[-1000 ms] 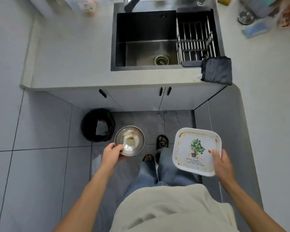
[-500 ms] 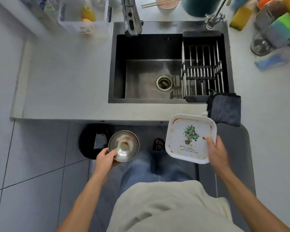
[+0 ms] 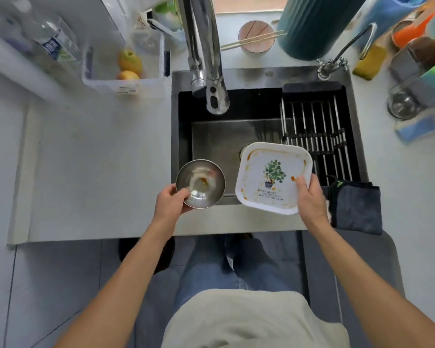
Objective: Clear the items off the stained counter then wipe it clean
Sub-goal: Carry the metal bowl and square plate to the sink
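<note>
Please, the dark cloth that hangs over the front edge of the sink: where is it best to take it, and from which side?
Take the dark cloth at its near hanging part, coming from the front, the person's side. That part drapes free over the counter edge, so fingers could probably pinch it there. Both hands are occupied now.

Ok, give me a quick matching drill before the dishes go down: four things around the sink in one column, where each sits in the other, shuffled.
Things:
1. steel bowl
2. square plate
3. dark cloth
4. chopsticks

Places:
A. draped over the sink's front right corner
B. in the left hand
C. across a pink cup behind the sink
D. in the right hand

Pairs: 1-B, 2-D, 3-A, 4-C
</note>
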